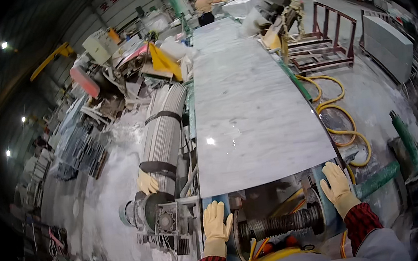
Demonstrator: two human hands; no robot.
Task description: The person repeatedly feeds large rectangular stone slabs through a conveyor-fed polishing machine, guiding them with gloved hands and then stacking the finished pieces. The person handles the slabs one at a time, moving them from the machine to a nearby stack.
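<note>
Ahead of me a long pale grey stone slab (253, 110) lies flat on a machine bed, its near edge just beyond my hands. My left hand (216, 221), in a cream glove, rests with fingers stretched on the blue frame (208, 201) left of the slab's near edge. On the right side of the frame my right hand (336, 184), gloved alike, lies flat with its fingers out. Neither hand holds anything. Between them sits a dark ridged roller (281, 224). A spare cream glove (147, 183) lies near the motor, to the left of my left hand.
A strapped bundle of long pale strips (164, 125) runs along the bed's left side, behind a gearbox motor (165, 219). A yellow hose (344, 115) coils on the right floor near a red metal rack (330, 39). Another person (204, 8) stands at the far end.
</note>
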